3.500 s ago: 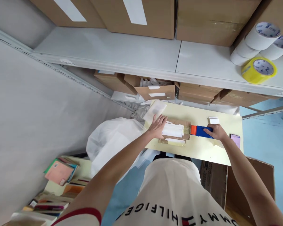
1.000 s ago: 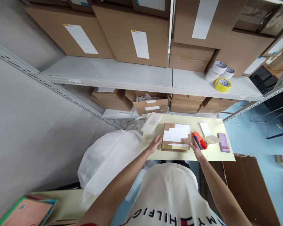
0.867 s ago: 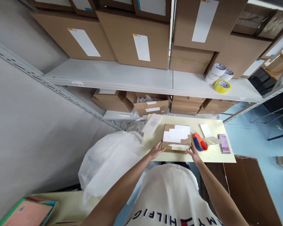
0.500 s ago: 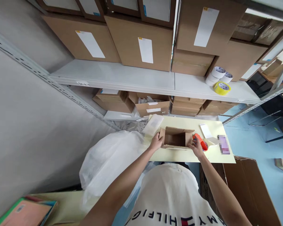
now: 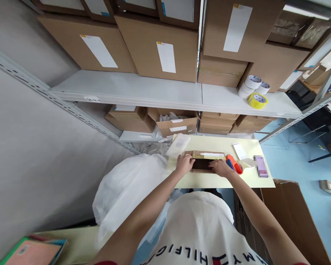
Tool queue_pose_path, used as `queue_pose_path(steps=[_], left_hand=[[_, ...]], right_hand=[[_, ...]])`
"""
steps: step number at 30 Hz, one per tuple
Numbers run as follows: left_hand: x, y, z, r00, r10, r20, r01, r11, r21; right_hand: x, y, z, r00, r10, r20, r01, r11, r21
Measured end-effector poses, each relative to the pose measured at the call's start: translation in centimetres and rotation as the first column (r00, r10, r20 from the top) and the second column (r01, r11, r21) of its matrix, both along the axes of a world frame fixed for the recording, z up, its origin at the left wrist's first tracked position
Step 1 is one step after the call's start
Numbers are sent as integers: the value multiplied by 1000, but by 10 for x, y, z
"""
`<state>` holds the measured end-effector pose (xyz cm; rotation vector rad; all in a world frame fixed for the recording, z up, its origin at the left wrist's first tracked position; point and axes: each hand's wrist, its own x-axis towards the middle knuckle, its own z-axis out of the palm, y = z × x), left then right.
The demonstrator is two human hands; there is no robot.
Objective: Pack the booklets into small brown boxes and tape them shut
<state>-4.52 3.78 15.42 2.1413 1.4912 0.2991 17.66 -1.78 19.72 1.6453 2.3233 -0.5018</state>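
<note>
A small cardboard box (image 5: 194,153) lies on the pale yellow table, its dark opening towards me and a taped side with a white label showing at the top. My left hand (image 5: 184,164) is closed on the box's left end, with the fingertips at the opening's edge. At the right end my right hand (image 5: 221,168) is closed on the box too, its fingers bent in over the opening; the exact grip of the fingertips is hidden. Just right of this hand sits a red-orange tape dispenser (image 5: 238,168) with a blue part.
White tape rolls and a yellow tape roll (image 5: 257,101) stand on the shelf (image 5: 165,88) above, below large boxes. White plastic wrap (image 5: 129,187) bulges left of the table (image 5: 198,182). Right of the dispenser lie papers (image 5: 239,151) and a blurred purple item (image 5: 260,166). A big open carton (image 5: 287,213) stands below right.
The box has tipped so its opening faces me and its labelled side shows. Both hands have moved inward over its ends, and the end flaps no longer stick out.
</note>
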Motion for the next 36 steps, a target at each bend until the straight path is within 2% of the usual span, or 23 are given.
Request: queue_pose_path(steps=[3, 5, 7, 9, 11, 13, 15, 18, 21, 24, 27, 31, 36], left_hand=[[6, -3, 0, 998, 59, -13, -60, 983, -171], [8, -10, -1, 997, 59, -55, -72, 956, -284], [12, -19, -3, 995, 1, -97, -35, 937, -347], [17, -28, -5, 990, -64, -126, 15, 934, -357], [22, -34, -7, 983, -97, -157, 40, 943, -332], [25, -35, -9, 977, -111, -183, 54, 955, -290], [27, -33, -11, 971, -130, -198, 78, 965, -249], [27, -28, -16, 971, -141, -191, 94, 968, -233], [26, -24, -22, 974, -143, -176, 98, 965, -243], [26, -23, -28, 975, -142, -170, 98, 966, -240], [26, -22, -31, 978, -138, -159, 96, 965, -244], [24, -19, -32, 988, -103, -117, 70, 964, -256], [13, -16, -38, 994, -97, 57, 109, 954, -280]], right_hand=[[-13, 2, 0, 998, 8, 59, -6, 1000, -28], [-12, -5, 0, 992, -53, 115, 48, 998, 42], [-1, -15, 0, 977, -136, 164, 115, 985, 132], [17, -25, -3, 955, -242, 170, 207, 958, 201], [38, -34, -11, 920, -368, 133, 336, 917, 214], [56, -40, -23, 866, -491, 94, 472, 865, 170], [68, -45, -35, 833, -548, 72, 542, 836, 83], [76, -43, -44, 857, -514, 13, 514, 857, 38], [81, -28, -38, 874, -485, -2, 485, 874, 35], [90, -9, -33, 869, -494, 13, 494, 867, -60], [98, 3, -37, 881, -473, -8, 466, 871, -157], [101, -1, -48, 890, -455, -40, 439, 876, -201], [99, -12, -52, 898, -434, -66, 420, 893, -160]])
